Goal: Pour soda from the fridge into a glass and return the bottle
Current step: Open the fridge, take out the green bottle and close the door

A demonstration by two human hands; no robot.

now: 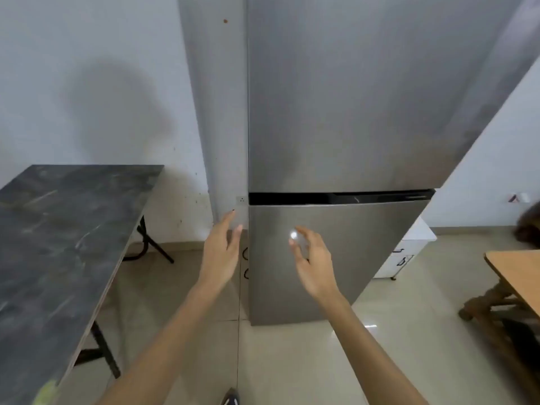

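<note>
You had one fridge (336, 127) in front of you, with two doors, both closed, split by one dark band. Its skin was brushed silver-grey, plain, with a small bright glare on the lower door. It stood upright on the pale tiled floor (292, 361), set against the white wall (87, 68), between two tables: one dark marbled table (58, 244) on black legs to your left, one wooden table (517, 276) at the right edge. No bottle or glass showed.

Both your hands were raised before the lower door, apart from each other. Your left hand (220, 249) was open and flat, fingers spread, near the door's left edge and holding nothing. Your right hand (314, 261) was loosely open, fingers curled a little, also empty. Whether either touched the door, you could not tell from this view.
</note>
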